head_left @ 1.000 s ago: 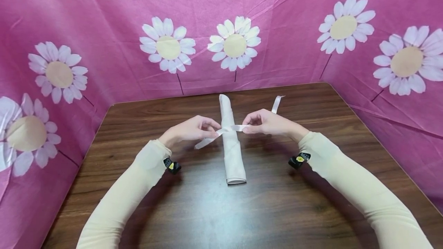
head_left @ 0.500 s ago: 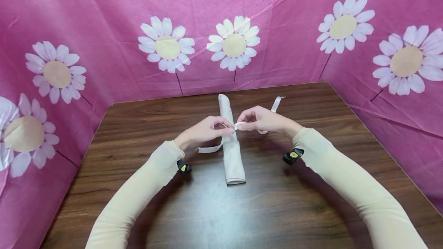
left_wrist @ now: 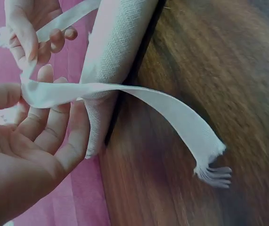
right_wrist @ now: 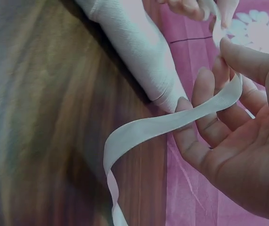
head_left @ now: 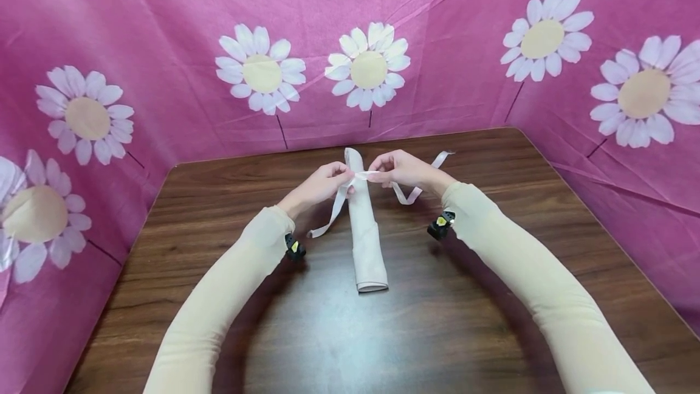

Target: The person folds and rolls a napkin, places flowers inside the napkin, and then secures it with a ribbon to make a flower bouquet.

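A rolled off-white cloth [head_left: 366, 248] lies lengthwise on the table. Above its far half, my left hand [head_left: 321, 185] pinches a white ribbon between thumb and index finger. On the other side my right hand [head_left: 407, 170] pinches the ribbon too, and a short stretch spans between the fingertips over the roll. One ribbon tail [left_wrist: 176, 113], frayed at its tip, hangs down past the left hand's fingers. The other tail [right_wrist: 139, 132] runs across the right hand's fingers and twists down toward the table. The ribbon's path beneath the roll is hidden.
The dark wooden table [head_left: 328, 339] reaches back to a pink curtain [head_left: 180, 29] printed with white daisies, which also stands along both sides. Black cameras sit at the left wrist [head_left: 295, 248] and the right wrist [head_left: 440, 225].
Both hands have come closer together and risen away from me over the roll, lifting the ribbon. The left hand let go of its tail and took hold nearer the right fingertips.
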Demonstrator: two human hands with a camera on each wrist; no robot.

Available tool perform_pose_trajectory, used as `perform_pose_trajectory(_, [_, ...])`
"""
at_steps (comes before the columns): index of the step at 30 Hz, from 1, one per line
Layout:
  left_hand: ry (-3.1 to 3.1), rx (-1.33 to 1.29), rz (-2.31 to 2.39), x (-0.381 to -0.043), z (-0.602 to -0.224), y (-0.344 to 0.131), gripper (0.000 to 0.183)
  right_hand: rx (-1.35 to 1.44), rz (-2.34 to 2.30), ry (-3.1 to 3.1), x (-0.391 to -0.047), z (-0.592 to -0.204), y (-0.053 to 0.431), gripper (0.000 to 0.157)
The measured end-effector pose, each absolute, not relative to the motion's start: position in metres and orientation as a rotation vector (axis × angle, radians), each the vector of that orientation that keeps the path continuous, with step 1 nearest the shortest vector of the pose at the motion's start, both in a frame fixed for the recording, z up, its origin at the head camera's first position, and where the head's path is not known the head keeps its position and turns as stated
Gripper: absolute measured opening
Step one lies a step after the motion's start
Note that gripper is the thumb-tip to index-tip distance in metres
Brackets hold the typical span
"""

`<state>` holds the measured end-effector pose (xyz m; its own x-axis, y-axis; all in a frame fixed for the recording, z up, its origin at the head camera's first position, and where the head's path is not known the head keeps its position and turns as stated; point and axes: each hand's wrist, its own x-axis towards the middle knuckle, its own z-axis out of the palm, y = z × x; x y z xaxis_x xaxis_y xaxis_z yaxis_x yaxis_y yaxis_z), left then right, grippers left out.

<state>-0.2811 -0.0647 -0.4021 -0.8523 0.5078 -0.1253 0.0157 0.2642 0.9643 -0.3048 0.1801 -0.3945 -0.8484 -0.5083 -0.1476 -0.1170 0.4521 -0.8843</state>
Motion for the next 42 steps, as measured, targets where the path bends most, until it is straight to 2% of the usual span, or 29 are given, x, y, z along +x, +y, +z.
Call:
perform_pose_trajectory(4, [2.188, 0.480, 1.568, -0.291, -0.406, -0.065, 0.035, -0.535, -1.406, 2.337, -0.315, -0.395, 0.172, 0.022])
perform_pose_trajectory(11, [2.459, 0.485, 1.504, -0.309, -0.415, -0.069, 0.025, -0.409, -1.540, 2.325, -0.320, -0.397, 0.160, 0.018])
perform_pose_trajectory(19, [2.530, 0.375, 1.554, -0.321, -0.430, -0.073, 0.020, -0.204, -1.713, 2.169, -0.321, -0.410, 0.156, 0.024])
perform_pose_trajectory(24, [2.546, 0.373, 1.540, -0.324, -0.435, -0.071, 0.021, -0.169, -1.806, 1.995, -0.324, -0.418, 0.160, 0.035])
perform_pose_trajectory(28, [2.580, 0.352, 1.544, -0.333, -0.432, -0.068, 0.022, -0.161, -1.836, 1.963, -0.328, -0.419, 0.163, 0.025])
perform_pose_trajectory(31, [2.624, 0.294, 1.580, -0.343, -0.428, -0.065, 0.025, -0.142, -1.841, 2.016, -0.332, -0.419, 0.165, 0.021])
perform_pose_trajectory(37, [2.773, 0.106, 1.550, -0.357, -0.427, -0.061, 0.028, -0.071, -1.793, 2.231, -0.343, -0.429, 0.162, 0.038])
perform_pose_trajectory(42, [2.852, -0.033, 1.484, -0.363, -0.433, -0.056, 0.026, -0.032, -1.849, 2.332, -0.345, -0.438, 0.158, 0.031])
